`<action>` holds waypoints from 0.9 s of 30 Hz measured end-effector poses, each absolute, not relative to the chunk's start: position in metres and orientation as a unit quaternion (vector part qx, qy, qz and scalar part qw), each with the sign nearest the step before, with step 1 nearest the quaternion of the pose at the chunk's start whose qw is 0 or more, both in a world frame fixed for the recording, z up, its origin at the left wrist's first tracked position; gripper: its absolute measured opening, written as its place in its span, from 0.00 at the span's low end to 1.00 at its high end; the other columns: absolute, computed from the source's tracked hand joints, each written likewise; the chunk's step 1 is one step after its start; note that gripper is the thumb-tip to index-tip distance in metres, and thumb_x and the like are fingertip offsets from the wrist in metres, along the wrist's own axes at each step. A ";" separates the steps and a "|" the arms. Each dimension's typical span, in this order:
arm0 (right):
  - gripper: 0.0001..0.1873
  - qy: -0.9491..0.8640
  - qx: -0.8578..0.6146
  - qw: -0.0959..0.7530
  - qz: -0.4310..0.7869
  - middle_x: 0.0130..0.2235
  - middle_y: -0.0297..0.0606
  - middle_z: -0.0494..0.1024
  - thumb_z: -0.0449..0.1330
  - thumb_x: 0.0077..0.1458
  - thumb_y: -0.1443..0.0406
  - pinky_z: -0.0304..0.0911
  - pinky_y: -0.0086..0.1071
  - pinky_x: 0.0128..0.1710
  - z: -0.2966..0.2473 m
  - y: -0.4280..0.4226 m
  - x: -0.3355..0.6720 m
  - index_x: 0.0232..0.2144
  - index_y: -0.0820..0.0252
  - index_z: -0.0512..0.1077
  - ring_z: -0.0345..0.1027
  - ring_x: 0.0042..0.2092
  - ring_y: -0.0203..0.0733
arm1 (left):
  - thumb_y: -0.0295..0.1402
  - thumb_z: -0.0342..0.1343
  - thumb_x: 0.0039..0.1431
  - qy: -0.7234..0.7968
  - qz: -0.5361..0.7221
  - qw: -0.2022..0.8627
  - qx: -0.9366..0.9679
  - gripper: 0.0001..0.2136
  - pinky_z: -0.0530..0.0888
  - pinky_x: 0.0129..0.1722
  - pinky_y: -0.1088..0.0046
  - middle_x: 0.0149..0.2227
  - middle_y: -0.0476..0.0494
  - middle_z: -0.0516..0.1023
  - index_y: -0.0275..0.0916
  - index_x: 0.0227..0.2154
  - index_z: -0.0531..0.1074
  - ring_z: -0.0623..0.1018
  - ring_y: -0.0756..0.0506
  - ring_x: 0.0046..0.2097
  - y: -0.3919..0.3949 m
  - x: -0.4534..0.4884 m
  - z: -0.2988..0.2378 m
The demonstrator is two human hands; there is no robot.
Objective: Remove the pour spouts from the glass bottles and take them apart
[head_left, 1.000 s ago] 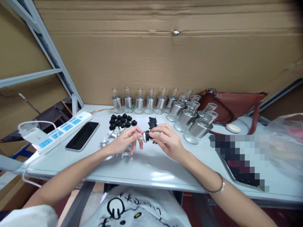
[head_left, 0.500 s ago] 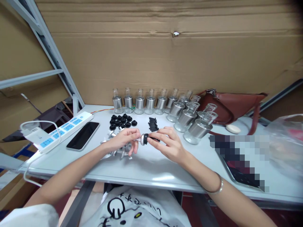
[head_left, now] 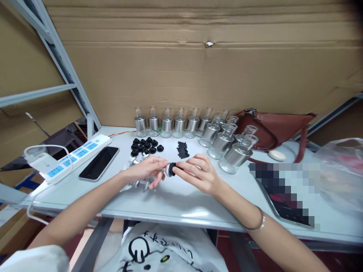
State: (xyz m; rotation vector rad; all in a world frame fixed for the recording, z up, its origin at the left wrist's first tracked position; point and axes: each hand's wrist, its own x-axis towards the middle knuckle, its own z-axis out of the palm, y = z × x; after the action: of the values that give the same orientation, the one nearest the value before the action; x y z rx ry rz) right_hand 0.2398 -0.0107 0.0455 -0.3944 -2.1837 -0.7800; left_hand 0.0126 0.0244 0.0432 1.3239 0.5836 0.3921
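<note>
Above the table's middle, my left hand (head_left: 147,170) pinches a silver metal pourer (head_left: 168,169) by its narrow end. Thumb and fingers of my right hand (head_left: 200,174) close on the black stopper (head_left: 172,169) at the pourer's wide end. Whether the stopper is fully seated I cannot tell. More silver pourers (head_left: 137,184) lie in a pile beneath and beside my left hand, partly hidden by it. Beyond it is a cluster of black stoppers (head_left: 145,145). Thin black tubes (head_left: 183,150) lie in a row just past my right hand.
Several glass bottles with steel sleeves (head_left: 179,124) line the back and right. A phone (head_left: 99,163) and a white power strip (head_left: 82,153) lie left. At right are a brown bag (head_left: 275,128), a white oval object (head_left: 277,155), a partly blurred tablet (head_left: 292,215) and a plastic bag (head_left: 340,173).
Both hands have shifted slightly left with the pourer and stopper between them. My right fingers have moved closer around the black stopper. The view has tilted a little.
</note>
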 end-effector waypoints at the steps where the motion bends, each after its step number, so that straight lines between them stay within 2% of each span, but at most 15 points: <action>1: 0.13 -0.855 -0.154 0.388 -0.308 0.39 0.35 0.80 0.56 0.59 0.73 0.62 0.35 0.40 0.046 -0.011 0.240 0.44 0.53 0.72 0.65 0.40 0.38 | 0.52 0.55 0.56 0.262 0.180 0.729 0.606 0.22 0.64 0.15 0.80 0.13 0.49 0.73 0.35 0.26 0.65 0.69 0.52 0.12 0.023 0.012 0.044; 7: 0.10 -0.847 -0.159 0.409 -0.299 0.37 0.40 0.80 0.55 0.59 0.74 0.62 0.36 0.39 0.046 -0.009 0.240 0.42 0.62 0.71 0.64 0.40 0.41 | 0.48 0.60 0.54 0.218 0.199 0.748 0.594 0.19 0.69 0.20 0.77 0.21 0.45 0.77 0.34 0.28 0.68 0.74 0.50 0.18 0.017 0.015 0.048; 10: 0.08 -0.847 -0.180 0.417 -0.277 0.35 0.42 0.79 0.55 0.61 0.69 0.61 0.37 0.39 0.044 -0.006 0.239 0.42 0.63 0.70 0.64 0.39 0.42 | 0.46 0.61 0.53 0.201 0.228 0.745 0.594 0.18 0.71 0.23 0.75 0.22 0.44 0.77 0.33 0.29 0.70 0.76 0.49 0.22 0.017 0.016 0.047; 13: 0.12 -0.847 -0.209 0.422 -0.246 0.32 0.42 0.76 0.50 0.64 0.61 0.61 0.38 0.39 0.043 -0.004 0.238 0.39 0.62 0.70 0.65 0.38 0.43 | 0.43 0.59 0.56 0.195 0.246 0.724 0.614 0.15 0.71 0.26 0.75 0.25 0.44 0.78 0.33 0.30 0.71 0.76 0.49 0.24 0.017 0.016 0.045; 17: 0.15 -0.856 -0.215 0.420 -0.210 0.32 0.43 0.74 0.47 0.65 0.58 0.61 0.38 0.39 0.041 -0.006 0.235 0.37 0.62 0.68 0.64 0.37 0.44 | 0.44 0.55 0.60 0.202 0.256 0.701 0.635 0.17 0.71 0.27 0.75 0.25 0.44 0.78 0.33 0.28 0.70 0.76 0.50 0.24 0.015 0.018 0.045; 20: 0.11 -0.857 -0.215 0.420 -0.206 0.33 0.44 0.74 0.51 0.63 0.61 0.63 0.38 0.38 0.039 -0.008 0.232 0.38 0.63 0.67 0.64 0.38 0.44 | 0.47 0.55 0.59 0.205 0.274 0.706 0.621 0.19 0.71 0.27 0.74 0.24 0.44 0.77 0.33 0.26 0.67 0.76 0.49 0.24 0.013 0.019 0.047; 23: 0.06 -0.841 -0.227 0.438 -0.223 0.35 0.43 0.74 0.55 0.60 0.68 0.63 0.36 0.38 0.038 -0.009 0.232 0.41 0.61 0.67 0.64 0.39 0.44 | 0.48 0.56 0.57 0.202 0.284 0.707 0.616 0.19 0.70 0.27 0.74 0.23 0.45 0.77 0.33 0.25 0.68 0.75 0.49 0.23 0.013 0.019 0.047; 27: 0.13 -0.821 -0.209 0.474 -0.240 0.36 0.41 0.74 0.55 0.57 0.75 0.63 0.36 0.38 0.037 -0.008 0.235 0.43 0.57 0.68 0.64 0.39 0.42 | 0.50 0.56 0.57 0.174 0.271 0.711 0.625 0.21 0.71 0.28 0.72 0.24 0.44 0.77 0.33 0.27 0.69 0.76 0.48 0.25 0.011 0.019 0.044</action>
State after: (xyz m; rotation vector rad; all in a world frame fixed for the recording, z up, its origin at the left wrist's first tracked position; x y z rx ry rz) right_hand 0.2345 -0.0075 0.0371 -0.5124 -2.0079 -0.5881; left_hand 0.0194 0.0107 0.0443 1.3857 0.3863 0.6014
